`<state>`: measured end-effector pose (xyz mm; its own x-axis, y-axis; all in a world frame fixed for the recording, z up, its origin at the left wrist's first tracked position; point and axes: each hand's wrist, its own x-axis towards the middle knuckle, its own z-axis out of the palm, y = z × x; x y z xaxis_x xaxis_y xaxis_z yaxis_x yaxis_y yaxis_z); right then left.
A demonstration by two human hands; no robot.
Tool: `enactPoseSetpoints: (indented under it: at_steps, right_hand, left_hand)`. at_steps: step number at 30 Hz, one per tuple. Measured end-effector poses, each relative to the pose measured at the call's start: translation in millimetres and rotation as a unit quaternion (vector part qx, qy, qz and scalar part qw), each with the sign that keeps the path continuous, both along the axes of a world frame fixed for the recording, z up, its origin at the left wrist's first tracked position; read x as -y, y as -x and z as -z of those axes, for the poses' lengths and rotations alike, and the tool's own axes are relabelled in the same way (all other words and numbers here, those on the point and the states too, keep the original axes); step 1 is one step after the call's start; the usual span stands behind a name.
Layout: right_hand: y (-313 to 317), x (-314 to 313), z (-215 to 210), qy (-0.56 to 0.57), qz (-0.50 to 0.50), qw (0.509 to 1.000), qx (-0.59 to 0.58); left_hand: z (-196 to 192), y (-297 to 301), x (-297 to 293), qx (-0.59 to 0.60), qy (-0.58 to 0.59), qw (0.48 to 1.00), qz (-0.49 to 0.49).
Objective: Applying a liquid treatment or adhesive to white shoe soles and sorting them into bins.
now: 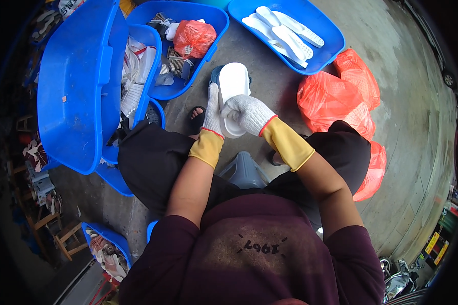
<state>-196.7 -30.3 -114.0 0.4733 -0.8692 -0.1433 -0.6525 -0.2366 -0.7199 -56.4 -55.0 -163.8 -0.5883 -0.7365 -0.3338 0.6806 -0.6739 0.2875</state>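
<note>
A white shoe sole (pixel 234 77) is held upright lengthwise in front of my lap, its smooth broad face toward me. My left hand (pixel 212 113), in a white knit glove with a yellow cuff, grips the sole along its left edge, thumb lying up the side. My right hand (pixel 248 113), gloved the same way, is closed with curled fingers against the lower half of the sole. Whatever those fingers may pinch is hidden. Behind the sole, part of a dark blue-grey object (pixel 215 76) shows; I cannot tell its kind.
Blue tubs (pixel 68 96) stand at my left, some holding shoe parts. A red plastic bag (pixel 194 38) lies in one tub. Ahead right, a blue tub (pixel 323 53) holds several white soles (pixel 285 33). Red bags (pixel 325 101) sit at right. A grey stool (pixel 244 172) is beneath me.
</note>
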Motion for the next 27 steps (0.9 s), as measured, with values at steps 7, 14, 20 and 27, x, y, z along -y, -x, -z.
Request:
enactPoseSetpoints:
  at_steps: [7,14,20,27]
  right_hand:
    - [32,80,45,0.104,0.337,0.935,-0.041]
    - [-20,-8,6,0.21,0.175,0.962,-0.022]
    - [-19,-9,14,0.182,0.107,0.976,0.056]
    - [21,109,37,0.217,0.219,0.95,-0.042]
  left_hand:
    - [21,23,-10,0.131,-0.04,0.99,0.041]
    - [15,-3,1,0.007,0.012,0.999,-0.044]
    - [7,-2,0,0.017,0.027,0.999,-0.016]
    - [11,8,15,0.147,-0.004,0.989,0.001]
